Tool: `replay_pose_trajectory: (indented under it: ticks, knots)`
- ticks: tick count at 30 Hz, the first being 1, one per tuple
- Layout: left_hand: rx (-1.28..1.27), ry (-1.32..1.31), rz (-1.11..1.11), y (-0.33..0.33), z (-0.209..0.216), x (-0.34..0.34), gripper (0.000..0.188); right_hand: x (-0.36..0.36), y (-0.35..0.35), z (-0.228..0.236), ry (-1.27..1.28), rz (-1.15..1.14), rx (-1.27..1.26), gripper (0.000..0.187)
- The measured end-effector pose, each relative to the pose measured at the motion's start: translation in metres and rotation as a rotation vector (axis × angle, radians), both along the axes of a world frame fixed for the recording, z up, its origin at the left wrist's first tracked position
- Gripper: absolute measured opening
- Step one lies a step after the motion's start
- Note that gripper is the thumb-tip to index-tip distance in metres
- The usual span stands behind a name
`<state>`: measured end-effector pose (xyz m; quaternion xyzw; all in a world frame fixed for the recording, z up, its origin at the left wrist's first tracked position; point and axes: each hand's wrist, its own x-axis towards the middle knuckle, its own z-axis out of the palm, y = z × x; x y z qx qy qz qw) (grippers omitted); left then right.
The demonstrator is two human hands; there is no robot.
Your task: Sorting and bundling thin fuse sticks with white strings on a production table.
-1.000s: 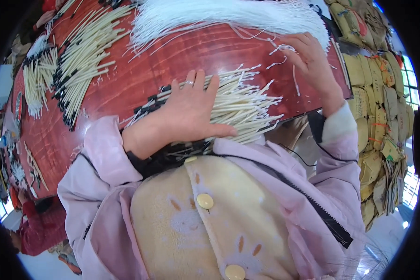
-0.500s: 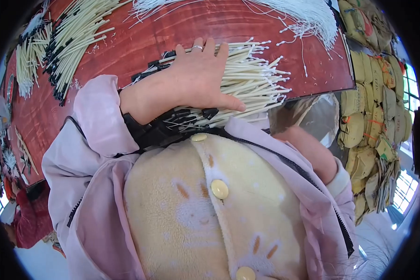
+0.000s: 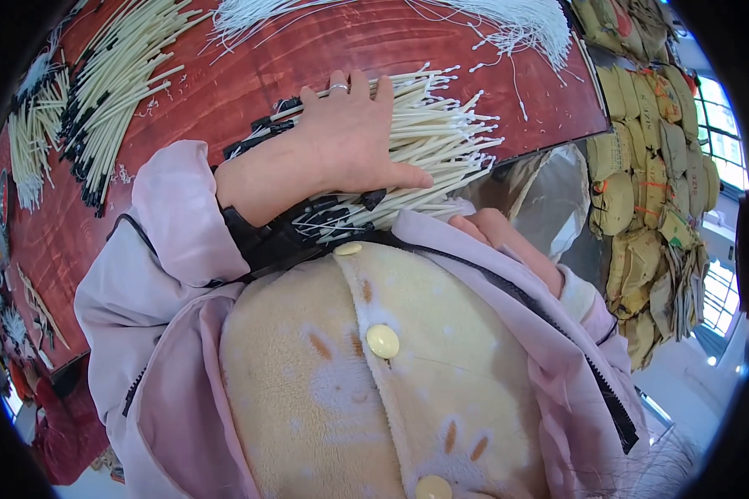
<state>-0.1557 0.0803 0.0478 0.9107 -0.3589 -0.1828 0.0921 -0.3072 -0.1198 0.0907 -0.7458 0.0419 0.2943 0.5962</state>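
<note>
A thick heap of cream-coloured sticks [image 3: 441,129] with white knotted cords at their right ends lies by the table's near edge. Black fittings [image 3: 262,137] show at the left ends of the sticks. My left hand [image 3: 349,137] lies flat across the heap, fingers spread and thumb pointing right, a ring on one finger. Below the heap's right end, at the table edge, is my right hand [image 3: 491,229]. Its fingers look curled and close together; the jacket front covers part of them, and anything inside them is hidden.
More sticks with black ends [image 3: 121,91] are piled at the far left of the red table [image 3: 250,71]. Loose white cords [image 3: 528,33] spread along the back. Right of my right hand hangs an open, pale bag [image 3: 558,200]. Stacked tan sacks [image 3: 641,150] stand beyond the table.
My right hand has come up and inward toward the table edge, its fingers now partly showing. My left hand remains flat on the sticks. The whole view has shifted slightly.
</note>
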Motion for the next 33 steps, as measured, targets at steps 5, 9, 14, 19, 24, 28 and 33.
replay_pose_trajectory:
  ticks: [5,9,14,19,24,28,33]
  knots:
    - [-0.002,0.007,-0.023,-0.002,0.005,0.003,0.126,-0.025,0.003,-0.002,0.186,-0.13,-0.238,0.044]
    - [-0.049,-0.046,-0.06,-0.002,0.007,0.001,0.115,-0.028,-0.002,-0.021,0.284,-0.255,-0.287,0.056]
    - [-0.257,-0.145,-0.365,-0.013,0.026,-0.016,0.1,-0.03,-0.008,-0.04,0.262,-0.298,-0.179,0.065]
    - [-0.119,-0.115,-0.631,-0.018,0.022,-0.034,0.091,-0.033,-0.011,-0.053,0.247,-0.427,-0.085,0.061]
    - [-0.029,-0.129,-0.589,-0.015,0.016,-0.039,0.089,-0.035,-0.01,-0.068,0.275,-0.524,-0.038,0.056]
    - [0.034,-0.224,-0.585,-0.014,0.01,-0.046,0.087,-0.036,-0.007,-0.065,0.26,-0.561,-0.024,0.055]
    - [0.014,-0.253,-0.587,-0.009,0.007,-0.044,0.08,-0.032,-0.003,-0.061,0.269,-0.568,-0.045,0.052]
